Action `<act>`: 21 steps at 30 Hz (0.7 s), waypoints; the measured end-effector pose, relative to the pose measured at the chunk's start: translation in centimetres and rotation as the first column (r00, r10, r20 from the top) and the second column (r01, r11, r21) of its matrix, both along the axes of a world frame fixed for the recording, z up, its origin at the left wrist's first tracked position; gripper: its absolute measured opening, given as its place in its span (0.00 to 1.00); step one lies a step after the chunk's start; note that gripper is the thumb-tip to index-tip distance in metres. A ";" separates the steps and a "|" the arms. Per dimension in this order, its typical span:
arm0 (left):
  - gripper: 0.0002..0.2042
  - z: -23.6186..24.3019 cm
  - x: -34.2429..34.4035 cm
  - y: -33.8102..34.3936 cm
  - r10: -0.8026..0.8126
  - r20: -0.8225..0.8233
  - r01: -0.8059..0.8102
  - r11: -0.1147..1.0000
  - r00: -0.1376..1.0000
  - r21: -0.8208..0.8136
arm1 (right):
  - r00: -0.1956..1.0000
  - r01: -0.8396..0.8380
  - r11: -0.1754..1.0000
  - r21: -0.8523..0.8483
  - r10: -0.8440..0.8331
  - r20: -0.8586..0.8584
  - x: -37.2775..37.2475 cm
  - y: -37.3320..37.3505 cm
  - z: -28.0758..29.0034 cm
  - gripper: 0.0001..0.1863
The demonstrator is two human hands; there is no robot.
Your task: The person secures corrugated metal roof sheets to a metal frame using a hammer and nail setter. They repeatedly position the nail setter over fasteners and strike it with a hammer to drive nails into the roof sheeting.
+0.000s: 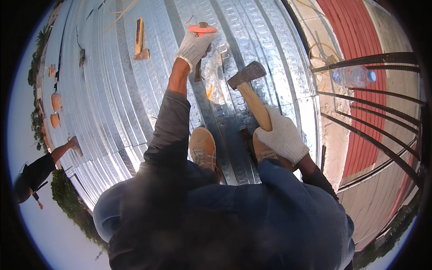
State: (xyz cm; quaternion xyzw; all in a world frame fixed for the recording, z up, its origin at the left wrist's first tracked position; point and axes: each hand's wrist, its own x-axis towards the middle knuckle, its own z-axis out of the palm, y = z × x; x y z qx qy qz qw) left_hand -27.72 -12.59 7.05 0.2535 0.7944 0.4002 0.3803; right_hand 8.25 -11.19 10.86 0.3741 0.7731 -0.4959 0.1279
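Observation:
My left hand point(194, 45), in a white knit glove, reaches forward and grips an upright metal tool with a round orange guard point(201, 29) near its top, standing on the corrugated metal decking point(112, 99). My right hand point(281, 135), also gloved, holds the wooden handle of a hatchet point(252, 85). Its steel head is raised a little right of the upright tool. My tan shoes point(202, 146) rest on the decking just below both hands.
A wooden-handled tool point(140, 40) lies on the decking at the back left. A plastic water bottle point(354, 75) rests on dark steel bars point(373, 117) at the right. Another person point(38, 173) reaches onto the decking's left edge. Red roofing point(355, 36) lies beyond.

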 end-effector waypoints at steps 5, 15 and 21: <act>0.20 -2.1 -1.0 -2.1 0.059 0.058 -0.048 0.985 0.997 -0.165 | 0.991 -0.126 0.989 -0.072 0.129 0.026 -0.6 -2.1 -0.5 0.33; 0.23 -5.5 -7.6 -4.8 -0.003 -0.391 -0.162 0.908 0.920 -0.387 | 0.937 -0.255 0.879 0.404 0.328 -0.121 -10.2 1.1 -1.0 0.25; 0.25 -2.1 -7.5 -6.9 -0.505 -0.359 0.235 0.778 0.785 -0.582 | 0.942 -0.152 0.734 0.661 0.310 -0.127 -21.0 5.3 -8.9 0.18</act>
